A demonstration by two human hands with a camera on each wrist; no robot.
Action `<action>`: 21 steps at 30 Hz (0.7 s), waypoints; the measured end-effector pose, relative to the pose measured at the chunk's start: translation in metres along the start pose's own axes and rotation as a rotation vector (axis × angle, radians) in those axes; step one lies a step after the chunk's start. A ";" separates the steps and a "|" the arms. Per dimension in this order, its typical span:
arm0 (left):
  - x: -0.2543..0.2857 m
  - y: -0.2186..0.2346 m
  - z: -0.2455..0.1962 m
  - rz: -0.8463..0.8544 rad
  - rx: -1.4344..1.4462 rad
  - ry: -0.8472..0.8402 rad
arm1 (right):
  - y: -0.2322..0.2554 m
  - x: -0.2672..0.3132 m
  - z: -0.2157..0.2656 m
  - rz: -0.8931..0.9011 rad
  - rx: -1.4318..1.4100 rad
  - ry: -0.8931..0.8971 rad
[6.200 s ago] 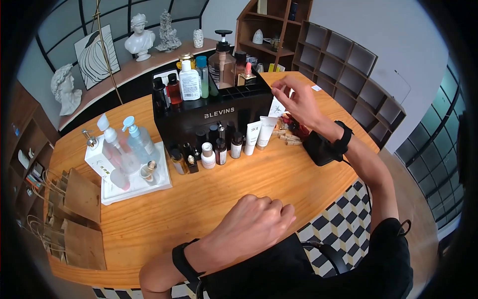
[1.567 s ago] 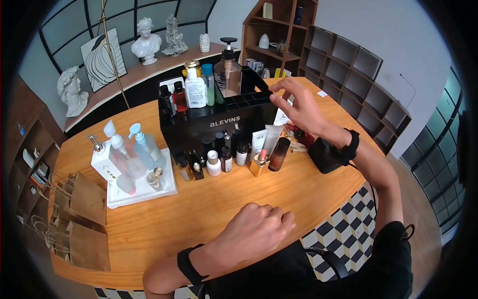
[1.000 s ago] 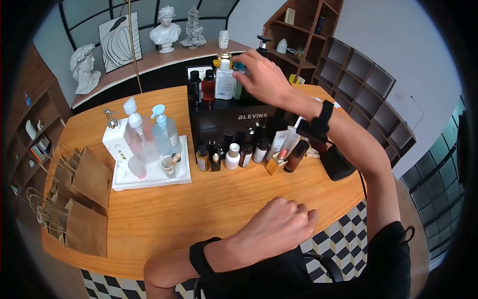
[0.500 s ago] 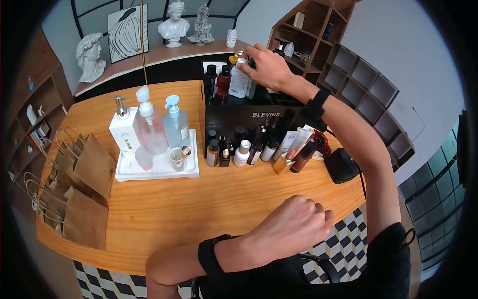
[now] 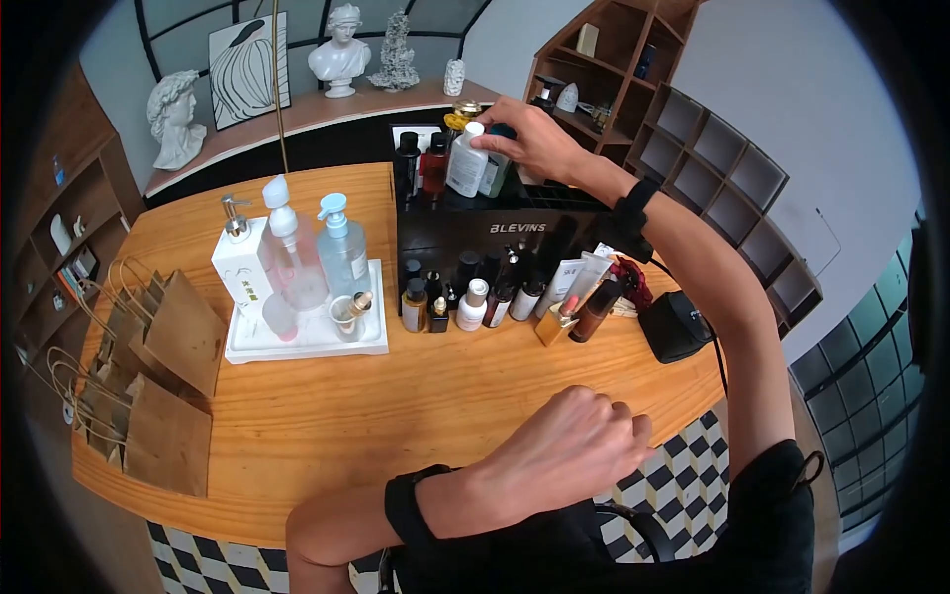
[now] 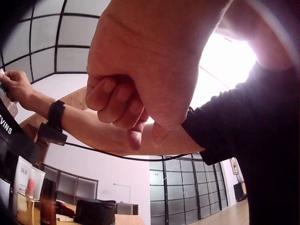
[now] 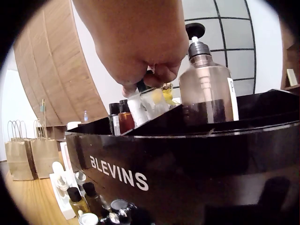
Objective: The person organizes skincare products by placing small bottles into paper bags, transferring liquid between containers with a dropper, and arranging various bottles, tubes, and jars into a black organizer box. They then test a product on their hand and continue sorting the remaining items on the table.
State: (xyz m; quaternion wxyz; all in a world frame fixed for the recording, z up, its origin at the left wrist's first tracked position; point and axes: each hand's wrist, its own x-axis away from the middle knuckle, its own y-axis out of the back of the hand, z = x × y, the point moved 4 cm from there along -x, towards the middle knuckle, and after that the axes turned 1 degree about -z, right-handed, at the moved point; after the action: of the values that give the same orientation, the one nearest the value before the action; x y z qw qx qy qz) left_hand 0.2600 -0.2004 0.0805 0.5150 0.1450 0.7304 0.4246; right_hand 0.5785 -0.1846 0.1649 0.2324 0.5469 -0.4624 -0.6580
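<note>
My right hand (image 5: 542, 139) reaches over the black BLEVINS organizer (image 5: 455, 230), thumb and fingers around the teal cap of a pale green bottle (image 5: 492, 178). In the right wrist view the dark cap shows between the fingers. The thumb overlaps the cap of a white labelled bottle (image 5: 464, 168), which leans to the right. Left of it stand a red bottle (image 5: 432, 170) and a black-capped one (image 5: 407, 166). Before the organizer are a gold-based lipstick (image 5: 556, 322) and a dark brown bottle (image 5: 596, 312). My left hand (image 5: 569, 445) idles near the table's front edge, loosely curled, holding nothing.
Several small bottles (image 5: 472, 305) and white tubes line the organizer's front. A white tray (image 5: 307, 349) with pump bottles stands left, beside brown paper bags (image 5: 168, 426). A black pouch (image 5: 675, 327) lies right. The large pump bottle (image 7: 206, 86) rises from the organizer.
The lipstick and dark brown bottle have moved from the organizer to the table. My right hand has gone from the organizer's right end to the green bottle; the white bottle now leans. Left hand stays idle.
</note>
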 end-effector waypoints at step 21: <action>0.000 -0.011 0.005 0.111 -0.001 0.026 | 0.005 0.009 -0.002 0.151 0.016 -0.136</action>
State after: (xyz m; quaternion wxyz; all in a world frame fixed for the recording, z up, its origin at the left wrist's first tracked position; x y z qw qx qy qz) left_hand 0.2671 -0.2047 0.0719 0.4811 0.1792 0.7277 0.4547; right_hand 0.5766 -0.1947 0.1645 0.2450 0.4665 -0.5222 -0.6706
